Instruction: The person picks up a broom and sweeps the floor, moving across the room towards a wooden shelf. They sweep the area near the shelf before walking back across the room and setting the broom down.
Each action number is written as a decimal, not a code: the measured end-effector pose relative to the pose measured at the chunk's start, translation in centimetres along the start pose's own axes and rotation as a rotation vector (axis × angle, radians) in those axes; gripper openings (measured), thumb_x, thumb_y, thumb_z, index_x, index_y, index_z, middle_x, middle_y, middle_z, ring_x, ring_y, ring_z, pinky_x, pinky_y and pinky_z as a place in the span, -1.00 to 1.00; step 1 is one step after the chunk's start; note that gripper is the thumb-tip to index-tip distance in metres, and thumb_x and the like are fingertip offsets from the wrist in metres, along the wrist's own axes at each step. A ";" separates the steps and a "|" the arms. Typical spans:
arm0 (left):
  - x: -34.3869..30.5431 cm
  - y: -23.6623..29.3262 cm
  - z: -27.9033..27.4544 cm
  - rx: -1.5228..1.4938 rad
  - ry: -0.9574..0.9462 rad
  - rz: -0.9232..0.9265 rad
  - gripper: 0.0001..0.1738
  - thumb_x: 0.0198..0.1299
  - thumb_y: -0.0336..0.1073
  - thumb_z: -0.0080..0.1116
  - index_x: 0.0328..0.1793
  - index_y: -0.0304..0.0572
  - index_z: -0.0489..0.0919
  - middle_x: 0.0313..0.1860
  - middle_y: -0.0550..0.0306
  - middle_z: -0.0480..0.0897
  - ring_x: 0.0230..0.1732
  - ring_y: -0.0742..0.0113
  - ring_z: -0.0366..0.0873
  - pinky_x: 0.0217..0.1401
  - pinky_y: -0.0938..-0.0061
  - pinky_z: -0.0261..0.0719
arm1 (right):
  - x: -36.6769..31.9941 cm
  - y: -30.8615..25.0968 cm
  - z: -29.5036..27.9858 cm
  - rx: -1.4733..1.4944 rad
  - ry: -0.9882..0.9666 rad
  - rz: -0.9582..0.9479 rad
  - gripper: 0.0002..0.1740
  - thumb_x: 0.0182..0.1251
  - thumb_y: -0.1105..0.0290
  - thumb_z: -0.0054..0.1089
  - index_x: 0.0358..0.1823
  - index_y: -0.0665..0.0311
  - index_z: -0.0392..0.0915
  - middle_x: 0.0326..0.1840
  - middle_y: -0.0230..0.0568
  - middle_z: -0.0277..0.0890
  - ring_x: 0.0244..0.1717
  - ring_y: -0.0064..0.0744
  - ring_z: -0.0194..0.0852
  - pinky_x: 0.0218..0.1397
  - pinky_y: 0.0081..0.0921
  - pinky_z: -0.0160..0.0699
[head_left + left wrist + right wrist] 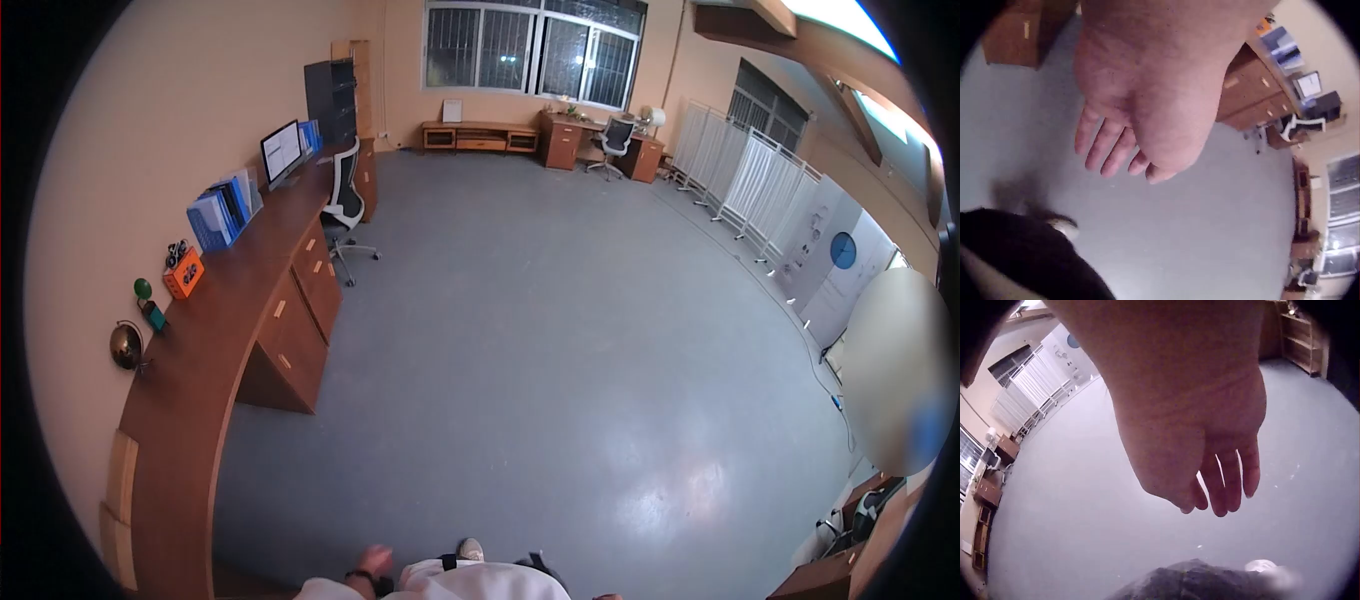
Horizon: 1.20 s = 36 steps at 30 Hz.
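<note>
My left hand (375,560) shows low in the head view, close to the body and right of the long brown desk (190,400). In the left wrist view its fingers (1105,149) hang loosely over the grey floor, holding nothing. My right hand (1200,437) hangs relaxed in the right wrist view, its fingers pointing down with gaps between them and nothing in them. Only a sliver of it shows at the head view's bottom edge. One light shoe (470,548) stands on the floor below the body.
Along the left wall the desk carries a monitor (281,153), blue binders (222,212), an orange box (184,273) and a round brass object (127,345). A swivel chair (345,205) stands beside it. White folding screens (750,185) line the right. A low cabinet (480,138) stands under the window.
</note>
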<state>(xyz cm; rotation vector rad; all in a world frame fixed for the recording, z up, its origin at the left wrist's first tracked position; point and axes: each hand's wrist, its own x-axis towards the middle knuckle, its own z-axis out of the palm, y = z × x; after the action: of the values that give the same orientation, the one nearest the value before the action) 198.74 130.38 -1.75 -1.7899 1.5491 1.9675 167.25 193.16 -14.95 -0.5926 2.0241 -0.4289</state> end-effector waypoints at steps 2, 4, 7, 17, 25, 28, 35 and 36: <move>0.7 9.6 2.5 0.055 -0.092 0.033 -0.71 0.12 -0.16 0.06 -0.15 -0.19 0.48 -0.38 0.18 0.57 -0.42 0.43 0.50 -0.43 0.51 0.47 | 1.0 -3.9 -3.5 0.534 0.049 0.221 -0.64 0.25 0.11 -0.23 -0.07 0.12 0.41 -0.13 -0.22 0.45 -0.11 -0.34 0.41 -0.32 -0.34 0.43; 3.4 16.1 4.6 0.097 -0.153 0.174 -0.70 0.12 -0.14 0.06 -0.14 -0.17 0.49 -0.37 0.18 0.57 -0.40 0.45 0.50 -0.42 0.54 0.46 | 3.7 -7.5 -6.5 1.078 0.105 0.442 -0.64 0.23 0.09 -0.17 -0.06 0.11 0.41 -0.14 -0.24 0.46 -0.10 -0.34 0.43 -0.33 -0.35 0.42; 7.4 23.1 6.6 0.163 -0.156 0.269 -0.71 0.12 -0.13 0.05 -0.14 -0.14 0.49 -0.36 0.18 0.57 -0.39 0.45 0.51 -0.40 0.56 0.46 | 6.7 -13.4 -11.6 0.963 0.216 0.372 -0.68 0.20 0.13 -0.06 -0.11 0.13 0.41 -0.21 -0.26 0.50 -0.22 -0.35 0.48 -0.35 -0.33 0.42; 15.1 21.1 5.5 0.497 -0.092 0.109 -0.69 0.08 -0.15 0.05 -0.16 -0.23 0.48 -0.41 0.04 0.57 -0.41 0.26 0.53 -0.46 0.35 0.48 | 28.6 -4.3 -25.1 1.275 -0.279 0.300 -0.74 0.17 0.18 -0.06 -0.16 0.08 0.40 -0.31 -0.28 0.47 -0.34 -0.30 0.48 -0.34 -0.36 0.42; 12.3 28.5 12.8 -0.291 0.079 -0.164 -0.68 0.16 -0.17 -0.12 -0.12 -0.27 0.44 -0.22 -0.07 0.57 -0.32 0.13 0.55 -0.29 0.30 0.53 | 41.5 -17.8 -46.1 0.881 -0.086 0.176 -0.68 0.24 0.17 -0.12 -0.03 0.12 0.33 -0.17 -0.20 0.48 -0.25 -0.26 0.51 -0.37 -0.31 0.51; 13.7 33.6 16.6 -0.208 0.166 -0.196 -0.66 0.15 -0.14 -0.09 -0.12 -0.28 0.44 -0.19 -0.08 0.56 -0.33 0.14 0.54 -0.27 0.29 0.54 | 42.0 -35.4 -56.1 0.567 0.091 0.228 -0.76 0.12 0.37 0.01 -0.20 0.33 0.45 -0.40 -0.16 0.55 -0.42 -0.40 0.53 -0.42 -0.48 0.52; 25.9 34.6 18.5 -0.140 0.089 -0.352 -0.66 0.19 -0.15 -0.14 -0.11 -0.28 0.44 -0.15 0.00 0.57 -0.23 0.22 0.56 -0.23 0.34 0.54 | 53.9 -43.4 -65.1 0.560 0.188 0.115 -0.75 0.15 0.35 0.01 -0.21 0.36 0.43 -0.45 -0.15 0.54 -0.49 -0.38 0.54 -0.53 -0.45 0.52; 30.6 30.4 16.0 0.137 -0.115 -0.045 -0.62 0.11 -0.08 -0.11 -0.14 -0.24 0.45 -0.14 0.01 0.54 -0.19 0.18 0.51 -0.22 0.28 0.51 | 54.8 -43.5 -65.8 0.604 0.212 0.102 -0.76 0.16 0.36 0.00 -0.21 0.37 0.43 -0.44 -0.14 0.54 -0.49 -0.36 0.54 -0.54 -0.44 0.52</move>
<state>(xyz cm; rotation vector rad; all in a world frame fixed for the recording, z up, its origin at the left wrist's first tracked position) 158.44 109.67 -9.92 -1.6160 1.5530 1.8589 96.50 130.29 1.30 -0.0716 1.9688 -1.0245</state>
